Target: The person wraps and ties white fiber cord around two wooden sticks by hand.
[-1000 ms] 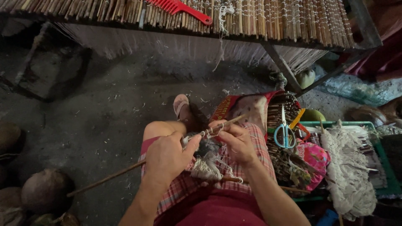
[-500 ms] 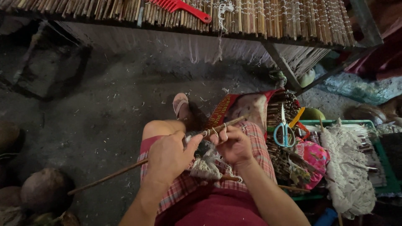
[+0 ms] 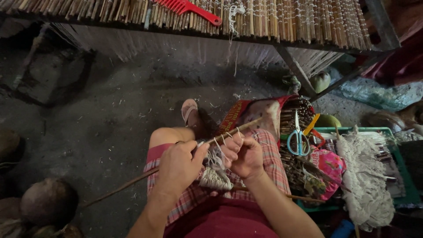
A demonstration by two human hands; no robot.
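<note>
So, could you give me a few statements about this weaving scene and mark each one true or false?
1. Both hands, left hand and right hand, grip a thin stick over the lap. True.
2. The scissors have red handles. False: they are blue.
3. A red comb lies on the reed mat above. True.
4. The white fibre bundle lies left of the person. False: it lies to the right.

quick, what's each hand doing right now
Left hand: closed, pinching the stick.
Right hand: closed on the stick, white string looped at its fingers.
</note>
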